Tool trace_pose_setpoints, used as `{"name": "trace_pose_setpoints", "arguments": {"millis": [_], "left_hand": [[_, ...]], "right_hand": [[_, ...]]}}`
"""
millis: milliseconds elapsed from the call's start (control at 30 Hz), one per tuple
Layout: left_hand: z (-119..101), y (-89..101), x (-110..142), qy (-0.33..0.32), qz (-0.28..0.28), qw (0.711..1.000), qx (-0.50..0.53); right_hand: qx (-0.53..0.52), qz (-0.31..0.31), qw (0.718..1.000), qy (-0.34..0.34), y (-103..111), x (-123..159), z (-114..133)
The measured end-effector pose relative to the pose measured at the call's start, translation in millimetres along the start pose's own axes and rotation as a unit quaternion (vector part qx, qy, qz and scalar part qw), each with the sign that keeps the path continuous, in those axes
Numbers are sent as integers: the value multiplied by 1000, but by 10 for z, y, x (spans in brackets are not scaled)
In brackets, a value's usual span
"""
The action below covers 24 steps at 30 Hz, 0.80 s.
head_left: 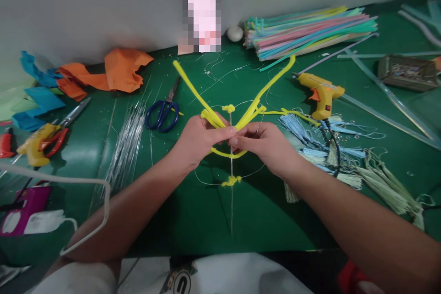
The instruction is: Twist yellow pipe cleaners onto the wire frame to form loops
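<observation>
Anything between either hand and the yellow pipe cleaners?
Nothing visible. The left hand and right hand are already on the yellow pipe cleaners, fingertips meeting at the middle. A thin straight wire shows above and below that grip. The blue-handled scissors lie off to the left, not between.

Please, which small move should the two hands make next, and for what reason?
Probably the left hand should hold the fuzzy yellow stems near the thin, straight silvery wire, while the right hand bends the raised right end inward. The hands meet at this wire, and two long yellow ends stand apart in a V, their tips free.
</observation>
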<state>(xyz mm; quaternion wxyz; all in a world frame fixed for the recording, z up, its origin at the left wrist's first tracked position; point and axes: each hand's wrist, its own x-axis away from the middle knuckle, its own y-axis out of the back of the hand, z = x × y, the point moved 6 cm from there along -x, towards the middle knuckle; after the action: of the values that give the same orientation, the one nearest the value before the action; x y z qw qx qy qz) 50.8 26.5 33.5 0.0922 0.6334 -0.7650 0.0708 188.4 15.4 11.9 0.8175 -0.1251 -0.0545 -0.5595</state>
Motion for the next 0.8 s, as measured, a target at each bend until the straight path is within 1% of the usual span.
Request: {"name": "trace_pose_setpoints", "arguments": {"millis": [133,267,367,433,500,600,667,800], "left_hand": [[-11,-6,6,-25,11,1000,-2],[-29,34,5,-50,-15,999,-13],[-25,46,3,-50,-25,998,-17],[-16,55,0,-44,-34,998,-15],[-5,57,-7,-36,-38,999,-9],[13,38,-22,-14,-24,1000,14],[23,21,-30,4,-10,999,32],[23,10,-36,20,5,998,64]], "right_hand": [[-5,0,1000,0,15,1,6],[-22,5,1000,-3,5,-3,-5],[-26,-3,1000,2,10,1,-17],[-35,-37,998,32,55,8,3],[-49,-92,992,74,136,21,37],[-57,-161,978,118,260,36,75],[-54,-178,973,133,317,30,88],[-58,-175,972,148,372,9,89]]}}
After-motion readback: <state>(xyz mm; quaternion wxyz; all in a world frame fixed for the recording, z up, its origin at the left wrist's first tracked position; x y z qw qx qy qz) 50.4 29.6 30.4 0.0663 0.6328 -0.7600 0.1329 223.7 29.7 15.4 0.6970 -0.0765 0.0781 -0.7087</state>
